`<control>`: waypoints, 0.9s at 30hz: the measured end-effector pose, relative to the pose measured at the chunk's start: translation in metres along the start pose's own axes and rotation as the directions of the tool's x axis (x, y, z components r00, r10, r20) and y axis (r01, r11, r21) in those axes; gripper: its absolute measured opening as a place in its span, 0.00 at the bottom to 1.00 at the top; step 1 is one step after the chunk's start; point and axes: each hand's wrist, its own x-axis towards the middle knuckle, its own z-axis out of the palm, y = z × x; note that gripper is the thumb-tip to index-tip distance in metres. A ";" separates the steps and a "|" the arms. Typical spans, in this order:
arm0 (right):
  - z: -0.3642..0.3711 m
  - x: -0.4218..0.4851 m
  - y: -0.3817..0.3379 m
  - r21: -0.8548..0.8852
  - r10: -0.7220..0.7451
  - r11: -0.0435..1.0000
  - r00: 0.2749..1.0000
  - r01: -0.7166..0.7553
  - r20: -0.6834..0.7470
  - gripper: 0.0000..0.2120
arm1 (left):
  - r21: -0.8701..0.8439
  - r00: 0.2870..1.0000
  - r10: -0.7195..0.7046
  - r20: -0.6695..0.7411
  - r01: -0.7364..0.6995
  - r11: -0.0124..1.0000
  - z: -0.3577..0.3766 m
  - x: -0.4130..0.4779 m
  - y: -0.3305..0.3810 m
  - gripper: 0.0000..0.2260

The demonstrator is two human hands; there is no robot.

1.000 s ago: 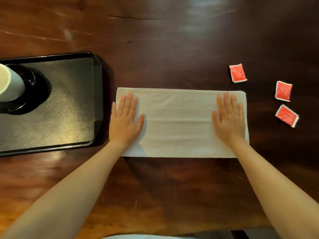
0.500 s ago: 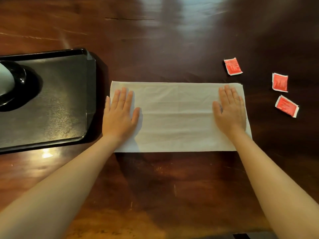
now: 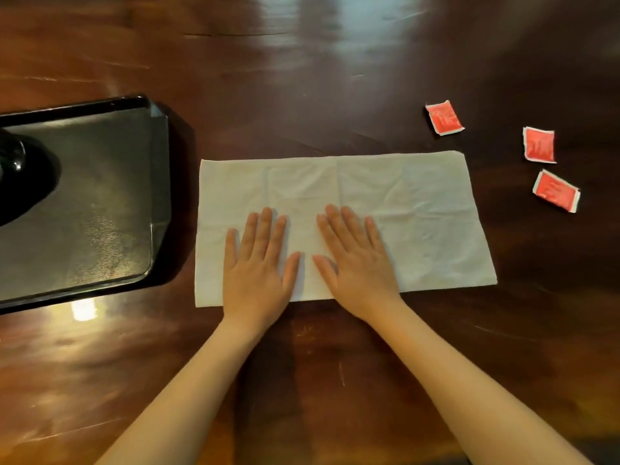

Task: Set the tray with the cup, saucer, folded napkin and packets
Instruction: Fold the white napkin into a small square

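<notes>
A white napkin (image 3: pixel 402 209) lies flat on the dark wooden table, folded into a long rectangle. My left hand (image 3: pixel 258 263) and my right hand (image 3: pixel 355 260) press flat on its near middle, side by side, fingers spread, holding nothing. A black tray (image 3: pixel 100 203) sits to the left of the napkin. The black saucer (image 3: pixel 15 159) shows only at the tray's left edge; the cup is out of frame. Three red packets lie right of the napkin: one (image 3: pixel 444 117) at the back, one (image 3: pixel 539 145) further right, one (image 3: pixel 556 191) nearest.
The polished table (image 3: pixel 302 62) stretches far back with bright reflections. Bare wood lies between the tray and the napkin and along the near edge under my forearms.
Both hands slid inward from the napkin's two ends to its middle. The view shifted right, so the cup left the frame.
</notes>
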 end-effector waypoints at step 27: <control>-0.074 -0.061 0.121 0.517 0.815 0.393 0.549 -0.761 0.188 0.30 | -0.350 0.999 0.034 0.038 -0.019 0.937 -0.047 0.014 -0.014 0.23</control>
